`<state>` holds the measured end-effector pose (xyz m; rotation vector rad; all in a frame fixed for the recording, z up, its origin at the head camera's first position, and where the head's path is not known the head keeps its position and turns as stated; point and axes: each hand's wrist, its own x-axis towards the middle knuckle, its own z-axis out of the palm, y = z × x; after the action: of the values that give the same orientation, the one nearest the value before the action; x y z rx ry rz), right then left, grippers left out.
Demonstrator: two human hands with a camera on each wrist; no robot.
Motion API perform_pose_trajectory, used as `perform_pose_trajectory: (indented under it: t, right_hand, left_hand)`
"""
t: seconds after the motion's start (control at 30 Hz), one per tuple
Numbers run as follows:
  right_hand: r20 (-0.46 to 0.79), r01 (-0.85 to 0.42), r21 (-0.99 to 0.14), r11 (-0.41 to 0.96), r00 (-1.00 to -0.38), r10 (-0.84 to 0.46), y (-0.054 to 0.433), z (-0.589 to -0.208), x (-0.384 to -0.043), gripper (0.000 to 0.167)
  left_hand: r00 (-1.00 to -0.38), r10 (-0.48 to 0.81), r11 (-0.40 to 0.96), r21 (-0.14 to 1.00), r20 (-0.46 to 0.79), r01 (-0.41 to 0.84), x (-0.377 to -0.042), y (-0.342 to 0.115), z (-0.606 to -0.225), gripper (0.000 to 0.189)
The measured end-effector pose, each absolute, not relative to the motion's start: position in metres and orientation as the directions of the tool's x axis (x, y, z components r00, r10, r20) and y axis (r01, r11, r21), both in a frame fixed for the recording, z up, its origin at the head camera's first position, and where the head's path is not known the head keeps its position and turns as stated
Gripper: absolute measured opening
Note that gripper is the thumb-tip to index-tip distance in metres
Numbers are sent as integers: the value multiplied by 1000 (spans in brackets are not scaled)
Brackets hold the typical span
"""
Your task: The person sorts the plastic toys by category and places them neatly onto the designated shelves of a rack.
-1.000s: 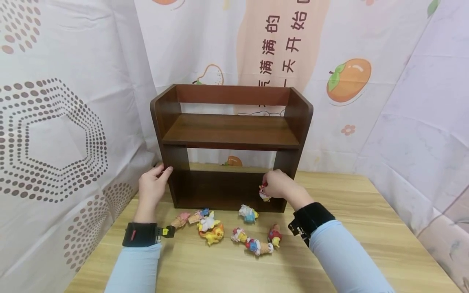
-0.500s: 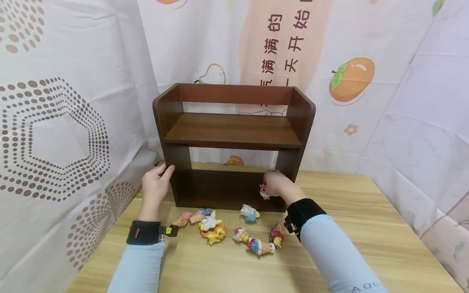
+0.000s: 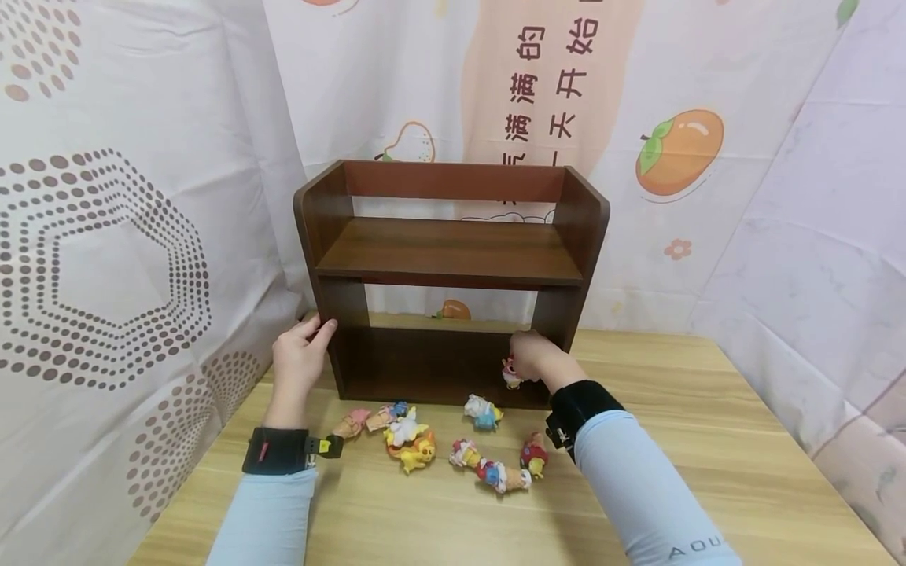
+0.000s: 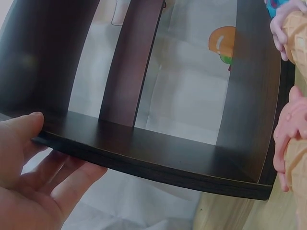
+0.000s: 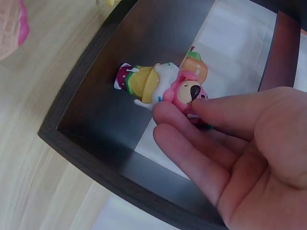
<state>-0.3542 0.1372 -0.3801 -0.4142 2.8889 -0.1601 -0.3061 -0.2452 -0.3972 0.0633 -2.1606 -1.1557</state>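
A small dark brown shelf [image 3: 449, 251] stands on the table. My left hand [image 3: 297, 358] grips the front edge of its left side panel, thumb on the inner face and fingers outside, as the left wrist view shows. Inside the lower compartment, near the right panel, my right hand [image 3: 539, 358] pinches an ice-cream-cone figurine [image 5: 146, 81] by its pink bear head between thumb and fingers. The figurine is upright, with its yellow cone and dark red base pointing down at the compartment floor. Whether the base touches the floor I cannot tell.
Several figurines lie on the table before the shelf: a pink cone [image 3: 351, 424], an orange-yellow one [image 3: 413, 453], a white-and-blue one [image 3: 483, 412], a blue-and-white cone [image 3: 504, 476] and a red one [image 3: 534, 455]. Patterned cloth [image 3: 679, 153] hangs behind and at both sides.
The right forearm has shifted slightly left, while the right hand keeps its hold on the figurine in the lower compartment. The left hand stays on the side panel. The view has shifted a little.
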Motion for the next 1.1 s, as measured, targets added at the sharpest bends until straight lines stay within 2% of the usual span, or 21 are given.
perform_pose_trajectory:
  t: [0.23,0.6,0.77,1.1]
  right_hand:
    - [-193,-225,-131,966,-950,-247,135,-379,-352,21]
    - [-298,-31,-341,940,-945,-139,135,-375,-348,2]
    - [-322,-18,-342,940,-937,-135,134,-371,-347,3]
    - [-285,-84,-284,955,-944,-168,134,-366,-345,7]
  left_hand:
    - [-764,-336,601,750,550,275,-306,-245,-397,34]
    - [-776,-342,603,757,530,252,-305,-245,-397,36]
    - [-783,-338,603,759,522,245,-304,-244,-397,36]
    - [-775,-326,617,743,541,259,-304,-245,-396,35]
